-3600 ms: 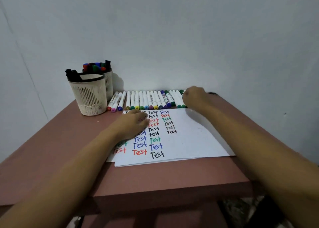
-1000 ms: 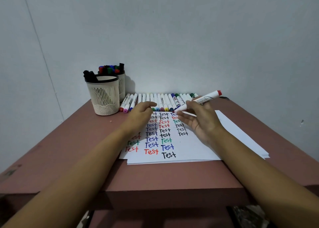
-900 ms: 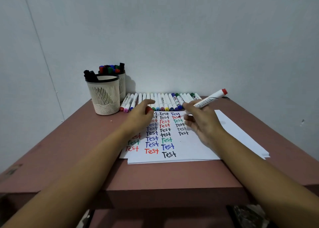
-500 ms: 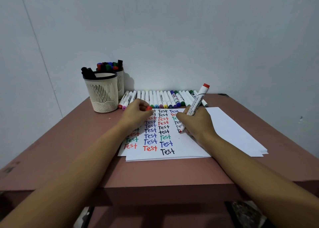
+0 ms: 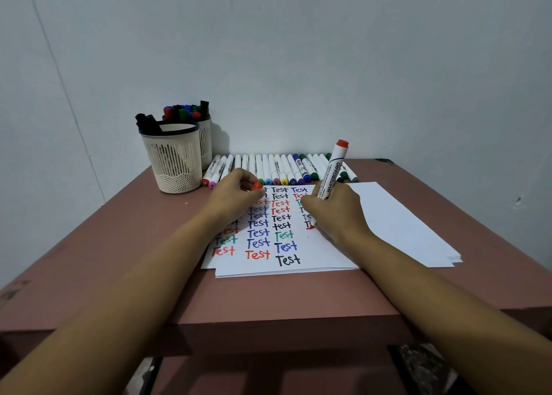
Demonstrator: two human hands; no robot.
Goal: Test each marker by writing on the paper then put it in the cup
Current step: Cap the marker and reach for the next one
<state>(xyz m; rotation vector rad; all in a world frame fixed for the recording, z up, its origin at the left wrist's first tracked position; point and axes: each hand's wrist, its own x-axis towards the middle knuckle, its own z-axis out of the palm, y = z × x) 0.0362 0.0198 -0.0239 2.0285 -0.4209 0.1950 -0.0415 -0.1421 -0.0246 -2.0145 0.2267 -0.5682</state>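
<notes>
Red whiteboard marker (image 5: 330,179) gripped in R hand (image 5: 334,212), nearly upright, tip down on paper (image 5: 403,224) beside red strokes. L hand (image 5: 236,197), at 9 o'clock from R, pinches red cap (image 5: 256,186); cup (image 5: 174,161) stands at 10 o'clock w/ black markers.

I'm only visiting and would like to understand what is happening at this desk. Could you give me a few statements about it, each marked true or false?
1. The right hand holds a red marker with its tip down on the paper. True.
2. The left hand holds nothing. False: it pinches a red cap.
3. Both cups are empty. False: the front cup holds black markers and the back cup holds coloured ones.
4. A row of markers lies on the table beyond the paper. True.
5. Every word written on the paper is black. False: some are red, blue or green.
</notes>
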